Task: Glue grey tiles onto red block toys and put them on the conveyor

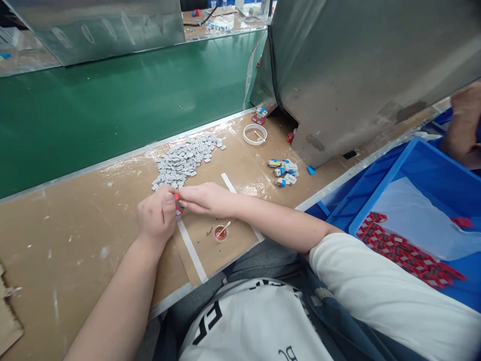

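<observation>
My left hand [157, 216] and my right hand [206, 198] meet over the brown worktop [86, 235]. Both pinch a small red part [178, 202] between their fingertips. Just beyond the hands lies a heap of several small grey flat pieces [184, 159]. A small red cup with a white stick [221, 232] stands close to my right wrist, on a cardboard sheet edged with white tape.
A roll of white tape [254, 134] and a cluster of blue-and-grey parts [284, 171] lie farther right. A blue bin [417, 210] at right holds several red parts [406, 253]. A green conveyor belt [112, 105] runs behind. Another person's hand [464, 125] shows at the right edge.
</observation>
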`<state>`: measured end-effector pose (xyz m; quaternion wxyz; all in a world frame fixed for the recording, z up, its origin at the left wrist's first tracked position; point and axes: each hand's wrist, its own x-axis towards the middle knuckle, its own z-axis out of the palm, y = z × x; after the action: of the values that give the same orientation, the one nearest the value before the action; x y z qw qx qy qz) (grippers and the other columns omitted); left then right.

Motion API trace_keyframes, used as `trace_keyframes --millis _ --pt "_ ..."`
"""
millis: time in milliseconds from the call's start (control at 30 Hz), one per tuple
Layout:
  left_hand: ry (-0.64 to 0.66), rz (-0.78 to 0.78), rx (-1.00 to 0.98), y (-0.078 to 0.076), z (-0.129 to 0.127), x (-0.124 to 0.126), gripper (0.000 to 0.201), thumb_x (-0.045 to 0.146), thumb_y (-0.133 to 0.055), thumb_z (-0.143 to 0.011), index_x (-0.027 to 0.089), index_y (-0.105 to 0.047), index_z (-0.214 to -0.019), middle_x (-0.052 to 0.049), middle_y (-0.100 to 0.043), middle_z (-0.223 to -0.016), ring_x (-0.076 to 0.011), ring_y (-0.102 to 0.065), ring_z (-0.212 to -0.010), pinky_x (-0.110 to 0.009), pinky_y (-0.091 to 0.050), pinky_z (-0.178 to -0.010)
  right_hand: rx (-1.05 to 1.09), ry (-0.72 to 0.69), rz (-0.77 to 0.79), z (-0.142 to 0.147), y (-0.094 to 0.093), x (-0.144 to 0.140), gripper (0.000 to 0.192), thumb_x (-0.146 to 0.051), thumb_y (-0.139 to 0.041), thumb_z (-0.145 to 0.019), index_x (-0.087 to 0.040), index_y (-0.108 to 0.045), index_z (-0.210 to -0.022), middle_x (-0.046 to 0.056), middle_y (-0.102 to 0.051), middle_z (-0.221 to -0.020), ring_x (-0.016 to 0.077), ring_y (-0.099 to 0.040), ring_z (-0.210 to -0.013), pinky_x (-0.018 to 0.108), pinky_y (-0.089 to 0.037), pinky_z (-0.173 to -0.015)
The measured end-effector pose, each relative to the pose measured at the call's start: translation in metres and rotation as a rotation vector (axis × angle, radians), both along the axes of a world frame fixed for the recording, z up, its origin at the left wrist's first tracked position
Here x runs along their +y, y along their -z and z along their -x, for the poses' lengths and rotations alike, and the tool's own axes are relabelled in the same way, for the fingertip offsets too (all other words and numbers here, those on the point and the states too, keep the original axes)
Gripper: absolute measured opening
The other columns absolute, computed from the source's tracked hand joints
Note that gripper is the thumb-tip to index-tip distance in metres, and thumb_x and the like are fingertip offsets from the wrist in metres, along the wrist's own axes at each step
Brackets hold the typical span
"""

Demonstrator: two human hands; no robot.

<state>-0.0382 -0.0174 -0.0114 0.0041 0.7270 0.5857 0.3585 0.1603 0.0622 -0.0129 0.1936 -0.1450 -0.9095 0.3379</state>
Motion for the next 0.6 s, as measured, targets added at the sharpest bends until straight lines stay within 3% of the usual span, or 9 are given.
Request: trace_keyframes --millis 100,233,333,600 --pt "-0.005 0.040 -0.065 0.002 0.001 0.001 0.057 0.053 -0.027 -0.115 0.022 -0.066 -0.087 -0.003 -0.065 -0.069 -0.0198 -0.060 -0.064 -0.033 -0.041 -0.065 0.039 -0.044 0.041 0.001 0.001 0.003 0.029 -0.041 -0.036 -0.118 -0.022 -0.056 -0.110 0.005 -0.068 -0.103 0.0189 -0.063 -0.092 0.028 -0.042 -0.081" --pt "-0.010 0.158 -0.308 0.007 0.002 0.003 0.063 0.061 -0.023 -0.114 0.023 -0.066 -0.087 -0.002 -0.064 -0.071 -0.0202 -0.059 -0.066 -0.034 -0.045 -0.066 0.024 -0.098 0.033 0.002 -0.001 0.007 0.025 -0.038 -0.036 -0.119 -0.022 -0.054 -0.113 0.006 -0.067 -0.108 0.0187 -0.063 -0.096 0.027 -0.043 -0.084" --pt "-0.027 0.233 -0.387 0.008 0.002 0.006 0.061 0.062 -0.028 -0.113 0.024 -0.066 -0.086 -0.002 -0.064 -0.072 -0.0208 -0.058 -0.068 -0.036 -0.046 -0.067 -0.006 -0.086 0.047 0.002 -0.002 0.008 0.020 -0.036 -0.040 -0.117 -0.022 -0.054 -0.117 0.007 -0.068 -0.110 0.0195 -0.063 -0.095 0.028 -0.043 -0.083" --pt "-0.043 0.335 -0.528 0.010 -0.003 0.010 0.057 0.066 -0.032 -0.109 0.025 -0.061 -0.082 -0.002 -0.060 -0.072 -0.0213 -0.055 -0.068 -0.037 -0.045 -0.067 -0.002 -0.021 0.182 0.003 0.004 0.006 0.022 -0.039 -0.046 -0.113 -0.022 -0.054 -0.103 0.005 -0.067 -0.101 0.0181 -0.057 -0.085 0.029 -0.041 -0.077"
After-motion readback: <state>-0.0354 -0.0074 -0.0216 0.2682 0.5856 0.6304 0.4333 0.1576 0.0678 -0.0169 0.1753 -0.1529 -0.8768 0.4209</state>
